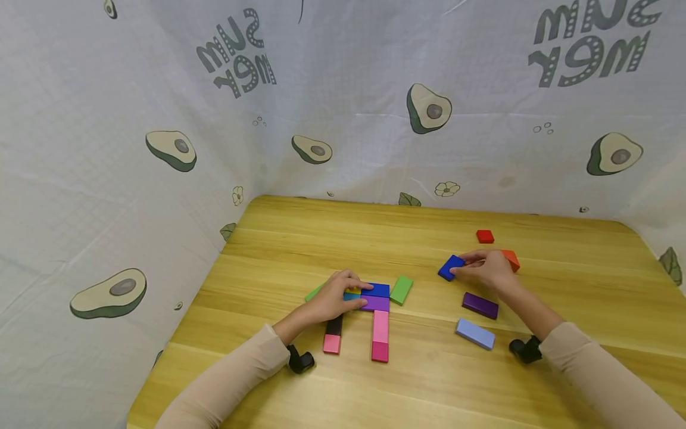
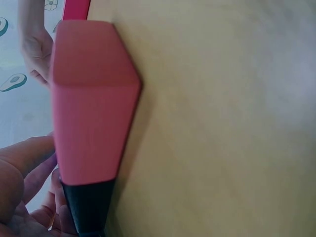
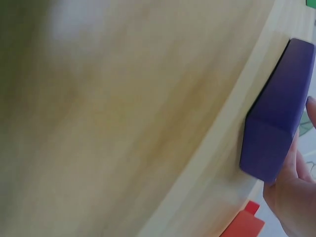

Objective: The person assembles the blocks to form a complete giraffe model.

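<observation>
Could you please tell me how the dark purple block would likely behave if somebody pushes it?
The dark purple block will probably slide rather than roll, because its faces look flat. It seems unlikely to tip, since it lies low along the wood-grain table. Its solid look and straight edges suggest it would stay stiff.

Right of centre in the head view, a small dark blue block [image 1: 449, 269] is slanted, pinched at its right end. Near the centre, a blue brick [image 1: 383, 291] lies flat, its long side against a purple brick [image 1: 377, 305] just below.
</observation>
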Demonstrator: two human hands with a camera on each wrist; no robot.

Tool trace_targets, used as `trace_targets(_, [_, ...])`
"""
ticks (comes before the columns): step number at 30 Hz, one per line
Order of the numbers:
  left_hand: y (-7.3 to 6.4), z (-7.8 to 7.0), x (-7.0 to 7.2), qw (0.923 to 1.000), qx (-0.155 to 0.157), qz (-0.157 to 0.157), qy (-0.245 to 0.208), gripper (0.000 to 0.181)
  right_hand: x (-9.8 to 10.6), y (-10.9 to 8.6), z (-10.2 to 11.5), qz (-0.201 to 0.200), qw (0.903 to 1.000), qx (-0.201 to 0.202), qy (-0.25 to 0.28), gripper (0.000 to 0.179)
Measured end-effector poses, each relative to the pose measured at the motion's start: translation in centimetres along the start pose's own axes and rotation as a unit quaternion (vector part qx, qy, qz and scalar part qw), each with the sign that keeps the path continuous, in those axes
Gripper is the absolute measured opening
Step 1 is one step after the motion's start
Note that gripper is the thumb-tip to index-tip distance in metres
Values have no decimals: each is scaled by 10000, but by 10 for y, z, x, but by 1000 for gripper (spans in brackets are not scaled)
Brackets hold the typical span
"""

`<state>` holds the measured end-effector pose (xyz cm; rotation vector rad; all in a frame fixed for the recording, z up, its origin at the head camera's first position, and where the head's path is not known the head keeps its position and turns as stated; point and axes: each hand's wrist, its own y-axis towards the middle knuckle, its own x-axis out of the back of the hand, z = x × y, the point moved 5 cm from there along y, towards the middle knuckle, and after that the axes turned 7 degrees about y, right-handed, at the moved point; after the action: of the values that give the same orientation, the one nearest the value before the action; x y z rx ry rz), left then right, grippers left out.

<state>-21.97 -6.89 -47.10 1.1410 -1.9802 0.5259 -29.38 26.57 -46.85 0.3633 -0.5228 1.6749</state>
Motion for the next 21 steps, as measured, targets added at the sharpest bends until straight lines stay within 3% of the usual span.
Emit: trace_targets(21, [0,0,1,10000,-39,2,-29,33,-19,-13,11,21,9999,-100,64,55])
